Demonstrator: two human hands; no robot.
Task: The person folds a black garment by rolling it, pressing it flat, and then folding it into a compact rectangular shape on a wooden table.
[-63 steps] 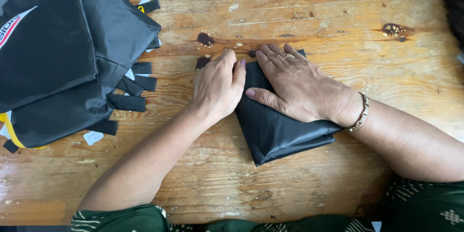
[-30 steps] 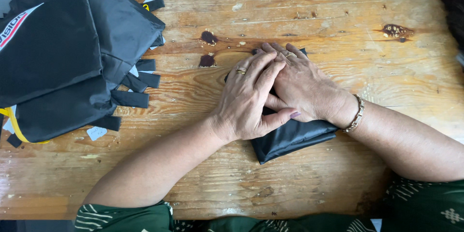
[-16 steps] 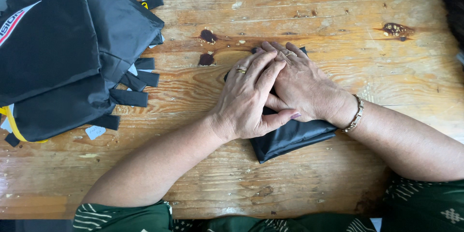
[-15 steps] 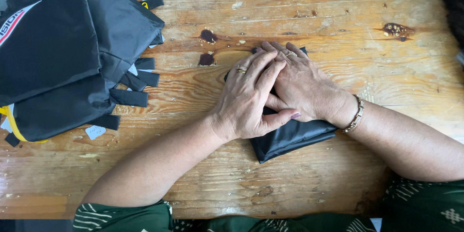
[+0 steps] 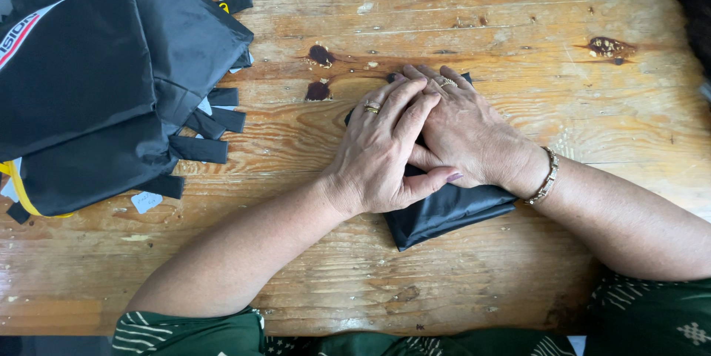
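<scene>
Both hands lie stacked, the left hand [image 5: 381, 152] flat over the right hand [image 5: 470, 137], palms open and pressing on a folded black fabric bundle [image 5: 444, 211] at the middle of the worn wooden table [image 5: 518, 22]. Nothing is gripped. About 2 seconds earlier the hands lay side by side on a wider fold; the bundle now looks narrower. A pile of black fabric bags with strap tabs [image 5: 111, 67] sits well apart at the left.
</scene>
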